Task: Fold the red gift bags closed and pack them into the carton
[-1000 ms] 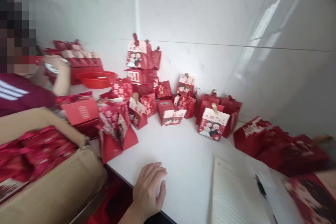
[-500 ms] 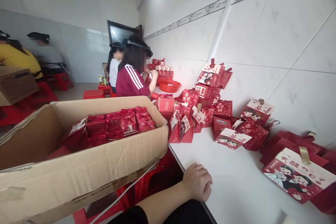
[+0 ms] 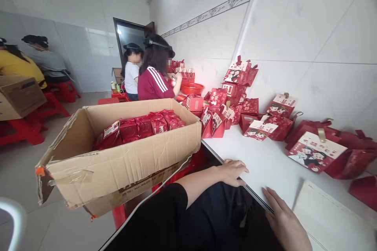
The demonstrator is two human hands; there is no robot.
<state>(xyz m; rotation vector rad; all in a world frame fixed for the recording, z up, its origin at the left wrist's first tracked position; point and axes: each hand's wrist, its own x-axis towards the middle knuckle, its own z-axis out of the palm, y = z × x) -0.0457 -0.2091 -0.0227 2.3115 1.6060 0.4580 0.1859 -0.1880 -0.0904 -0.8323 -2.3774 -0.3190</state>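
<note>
Head view, and both your hands are empty: your left hand (image 3: 232,172) lies palm down at the near edge of the white table (image 3: 256,157), fingers loosely extended, and your right hand (image 3: 287,219) rests along that same edge, fingers straight and flat on the top. Just beside your right hand you have a pale notebook (image 3: 326,211), lying flat. Beyond your fingers, touched by neither of your 2 hands, a red gift box (image 3: 312,153) shows a cartoon couple and a gold loop on its front. To its left you can see a second couple-printed box (image 3: 259,130), then a stack of gift bags (image 3: 235,74) near the wall. At your left, a big cardboard carton (image 3: 132,159) gapes upward, with red boxes (image 3: 144,125) packed inside and a white cable (image 3: 160,186) running below its rim. Past that carton sits a co-worker (image 3: 153,82) in a maroon top with 3 white stripes, near a red basin (image 3: 192,87).
</note>
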